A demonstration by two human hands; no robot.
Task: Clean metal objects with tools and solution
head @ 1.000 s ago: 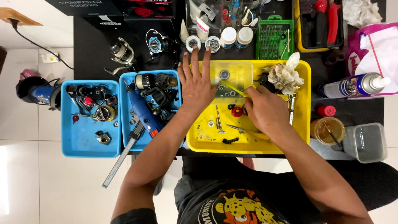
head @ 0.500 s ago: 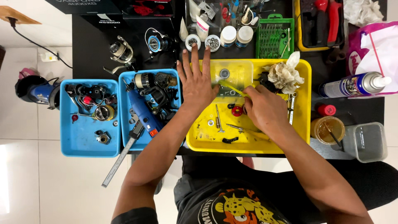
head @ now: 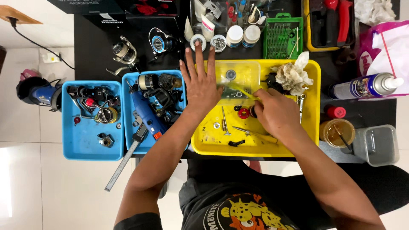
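Note:
My left hand (head: 201, 83) lies flat and spread, fingers apart, over the left rim of the yellow tray (head: 311, 136), fingertips near small round jars (head: 198, 41). My right hand (head: 275, 113) is closed around a thin yellow-handled tool (head: 238, 90) whose tip points left toward a clear plastic box (head: 238, 79) inside the tray. Small metal parts, a red round piece (head: 243, 113), screws and a black bit lie on the tray floor below both hands. A crumpled stained rag (head: 293, 76) sits at the tray's upper right.
Two blue trays (head: 91, 147) at the left hold reel parts and a blue power tool (head: 145, 111). A metal ruler (head: 123, 162) overhangs the table edge. A green bit rack (head: 282, 40), spray can (head: 366, 86), grease tub (head: 338, 132) and clear cup (head: 377, 145) stand at the right.
My left hand has slid slightly up the tray toward the jars. The right hand stays on the tool with hardly any shift.

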